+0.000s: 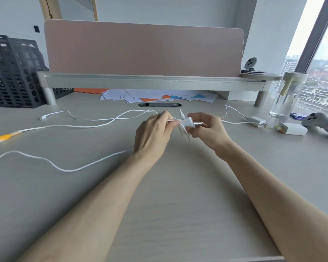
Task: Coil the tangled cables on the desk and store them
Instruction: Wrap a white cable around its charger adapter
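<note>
Several white cables [68, 126] lie spread over the grey desk [159, 195], looping from the left edge to the middle. My left hand [152, 134] pinches a white cable just left of a small white charger plug [187, 124]. My right hand [209, 129] grips that plug between thumb and fingers, its prongs pointing down. One cable end at the far left carries yellow tape [5, 136]. Another white connector [44, 117] lies at the back left. A further cable runs right to a white adapter [257, 121].
A black mesh organiser [11, 72] stands at the back left. A monitor shelf [151, 81] with a pink divider spans the back, papers [155, 96] beneath it. At the right stand a glass jar [286, 95], a white charger block [293, 128] and a grey controller [322, 123].
</note>
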